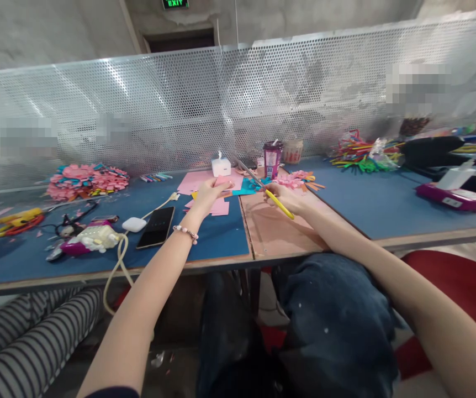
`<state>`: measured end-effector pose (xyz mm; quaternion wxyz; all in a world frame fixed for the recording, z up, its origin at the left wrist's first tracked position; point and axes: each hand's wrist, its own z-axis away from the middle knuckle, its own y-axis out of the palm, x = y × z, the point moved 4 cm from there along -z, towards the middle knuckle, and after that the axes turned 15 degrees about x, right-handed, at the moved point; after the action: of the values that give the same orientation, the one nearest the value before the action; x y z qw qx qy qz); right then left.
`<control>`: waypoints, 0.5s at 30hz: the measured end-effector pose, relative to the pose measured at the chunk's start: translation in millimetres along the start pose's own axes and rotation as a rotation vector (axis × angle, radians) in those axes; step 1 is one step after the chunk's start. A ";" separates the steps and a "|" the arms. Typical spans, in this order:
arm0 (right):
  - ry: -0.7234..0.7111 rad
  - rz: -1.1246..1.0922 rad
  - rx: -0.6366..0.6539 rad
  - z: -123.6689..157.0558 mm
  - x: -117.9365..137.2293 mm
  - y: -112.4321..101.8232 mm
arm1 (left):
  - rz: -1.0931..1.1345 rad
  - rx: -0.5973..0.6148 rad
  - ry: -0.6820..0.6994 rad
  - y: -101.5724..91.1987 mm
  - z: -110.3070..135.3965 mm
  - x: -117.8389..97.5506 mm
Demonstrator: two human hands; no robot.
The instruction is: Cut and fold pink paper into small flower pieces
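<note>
The left hand (208,194) has its fingers pinched together on the near edge of a pink paper (226,182), which sticks out just beyond the fingertips. The right hand (286,197) is clamped around the yellow handles of the scissors (258,181), whose long blades run away from its fingers beside the pink paper, though whether they are parted is hard to tell. A teal sheet (246,188) lies between both sets of fingers, and a dark phone (156,226) lies well left of them.
</note>
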<state>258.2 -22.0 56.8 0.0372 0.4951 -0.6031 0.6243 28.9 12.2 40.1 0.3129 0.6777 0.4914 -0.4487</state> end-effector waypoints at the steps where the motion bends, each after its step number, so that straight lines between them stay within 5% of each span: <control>1: -0.003 0.007 -0.025 4.0 4.9 -1.5 | 0.003 0.016 0.004 1.4 0.3 -1.0; 4: -0.001 0.035 -0.077 7.7 8.0 -3.4 | 0.017 0.039 0.017 3.8 1.1 -4.1; 15: 0.032 0.297 0.036 -12.5 -20.3 2.1 | 0.049 0.070 0.079 11.2 3.0 -12.2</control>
<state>260.0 -1.6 44.5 -0.0547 0.3912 -0.6578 0.6413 37.3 1.3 50.0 0.2802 0.7171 0.4709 -0.4307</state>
